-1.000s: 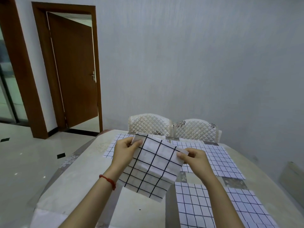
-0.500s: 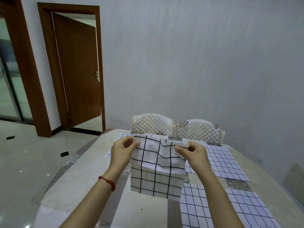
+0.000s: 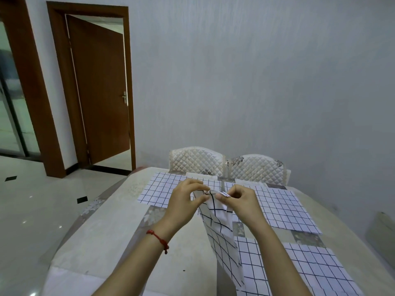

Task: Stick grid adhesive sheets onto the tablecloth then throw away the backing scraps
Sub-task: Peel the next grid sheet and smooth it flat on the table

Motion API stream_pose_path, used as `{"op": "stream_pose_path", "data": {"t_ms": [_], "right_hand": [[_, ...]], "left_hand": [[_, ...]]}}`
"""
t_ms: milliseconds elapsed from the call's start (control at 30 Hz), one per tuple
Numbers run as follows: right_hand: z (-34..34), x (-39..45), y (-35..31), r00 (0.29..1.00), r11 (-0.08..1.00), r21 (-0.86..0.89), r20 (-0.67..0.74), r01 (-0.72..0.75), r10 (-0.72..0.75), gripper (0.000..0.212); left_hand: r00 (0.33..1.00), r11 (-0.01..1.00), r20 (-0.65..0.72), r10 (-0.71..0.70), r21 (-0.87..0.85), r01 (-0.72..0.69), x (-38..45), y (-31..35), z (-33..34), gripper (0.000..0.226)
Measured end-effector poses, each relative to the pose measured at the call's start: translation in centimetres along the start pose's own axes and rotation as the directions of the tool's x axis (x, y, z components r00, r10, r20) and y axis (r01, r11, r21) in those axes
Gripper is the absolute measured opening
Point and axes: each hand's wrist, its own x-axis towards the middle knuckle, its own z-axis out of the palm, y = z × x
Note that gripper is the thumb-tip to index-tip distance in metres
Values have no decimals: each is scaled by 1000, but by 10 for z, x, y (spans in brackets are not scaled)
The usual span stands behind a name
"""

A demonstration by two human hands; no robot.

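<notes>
— Four grid sheets lie flat on the tablecloth [image 3: 119,227], as far as I can count, and a fifth grid sheet [image 3: 222,227] is in the air.

— Who has the fifth?

— Both hands. The left hand [image 3: 183,201] and the right hand [image 3: 241,199] pinch its top edge close together, fingers curled onto it, above the middle of the bench [image 3: 70,238]. The rest hangs down narrow and folded, its lower end over the near right sheet [image 3: 299,272].

— And the flat ones, from that hanging sheet?

— One far left sheet [image 3: 158,191], one far right sheet [image 3: 284,208], and two near right; the second near one [image 3: 252,263] is partly hidden behind the hanging sheet.

— Any bare cloth?

— Left of the hanging sheet, wide bare cloth runs to the bench's curved left edge. Narrow strips show between the stuck sheets.

— Beyond the bench?

— Two quilted chairs [image 3: 196,160] touch its far edge, wall behind. One brown door [image 3: 100,86] stands ajar far left, with open tiled floor [image 3: 32,206] between.
</notes>
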Motion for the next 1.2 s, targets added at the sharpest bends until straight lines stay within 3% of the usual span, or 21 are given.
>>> {"op": "stream_pose_path", "data": {"t_ms": [333, 467, 567, 700, 833, 967, 1067, 1200], "right_hand": [[-13, -3, -2, 1000, 1000, 21, 18, -21, 21, 22], [-26, -1, 0, 996, 1000, -11, -84, -16, 15, 14], [-32, 1, -2, 987, 987, -159, -154, 30, -54, 13], [-28, 5, -15, 983, 911, -390, -64, 135, -173, 12], [-17, 8, -28, 959, 802, -535, 69, 268, -274, 13], [-13, 7, -33, 937, 751, -561, 174, 348, -304, 13], [-14, 6, -33, 939, 764, -546, 179, 344, -295, 11], [-18, 3, -32, 942, 789, -517, 149, 333, -299, 13]], "left_hand": [[997, 1000, -70, 16, -9, -17, 2, -13, -4, 4], [994, 998, -86, -61, -40, 58, 2, -26, -25, 17], [992, 993, -36, -118, -25, 117, 2, -34, -39, 27], [991, 991, 2, -130, -15, 130, 3, -29, -39, 24], [998, 1000, 49, -29, -4, 29, 5, -5, -19, 25], [991, 1000, 130, 24, -3, -24, 9, 15, 0, 36], [985, 997, 174, -14, -73, 27, 11, 21, 7, 24], [986, 970, 133, -103, -207, 130, 12, 20, 12, 10]]}}
